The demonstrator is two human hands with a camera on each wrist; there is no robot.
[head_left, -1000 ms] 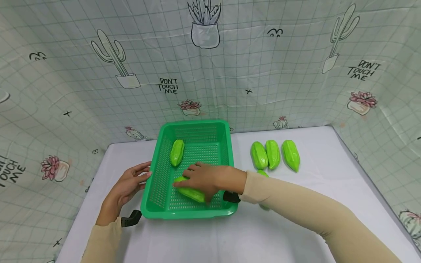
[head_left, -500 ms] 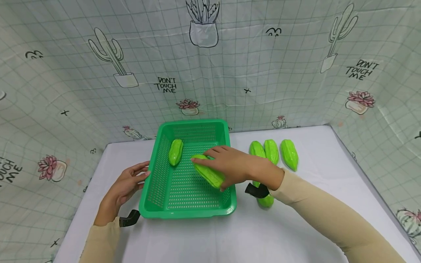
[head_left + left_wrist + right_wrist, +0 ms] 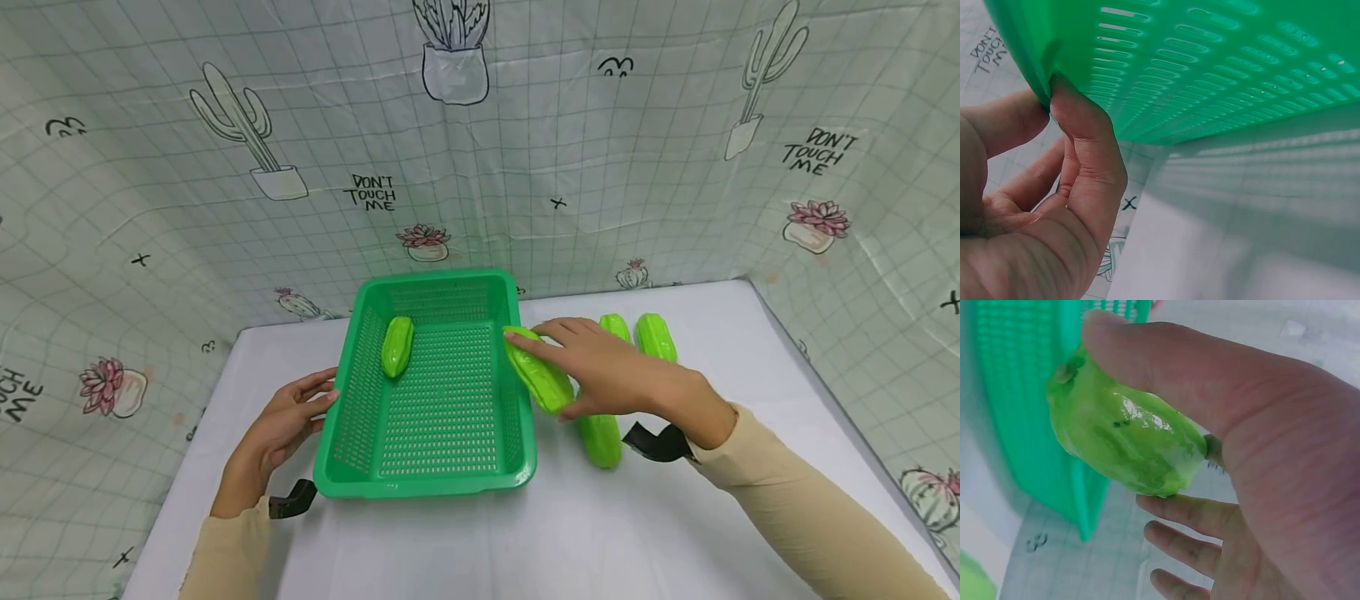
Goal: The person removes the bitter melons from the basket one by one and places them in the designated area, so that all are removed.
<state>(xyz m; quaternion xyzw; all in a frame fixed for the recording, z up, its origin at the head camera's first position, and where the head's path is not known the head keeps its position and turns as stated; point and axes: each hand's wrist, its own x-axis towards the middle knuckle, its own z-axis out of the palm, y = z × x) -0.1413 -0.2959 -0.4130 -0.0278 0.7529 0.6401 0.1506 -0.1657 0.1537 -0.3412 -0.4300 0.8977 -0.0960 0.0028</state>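
The fingers of the right hand (image 3: 607, 358) are bent about one green gourd, the held gourd (image 3: 542, 379), gripping it from both sides with the thumb. Those of the left hand (image 3: 281, 425) pinch the left rim of the green basket (image 3: 420, 487), thumb against it.

Five gourds can be counted: the held gourd, one inside the basket towards its far left corner, the basket gourd (image 3: 397, 346), and three on the white table (image 3: 465, 550), namely the near gourd (image 3: 602, 443), the middle gourd (image 3: 615, 323) and the right-hand gourd (image 3: 656, 335). The right hand and forearm cover part of this group, so others may be hidden. There is one basket and there are two hands.

The right arm reaches in from the lower right with the hand back uppermost; the held gourd slants at the basket's right rim, overlapping it in the head view, and whether they touch I cannot tell. The left arm comes from the lower left, palm turned inward.

The right wrist view alone shows the stubby stem end and a dark speck on the held gourd, and two fingers free of it. The left wrist view gives the slotted outer wall of the basket. Only the head view shows the basket gourd.
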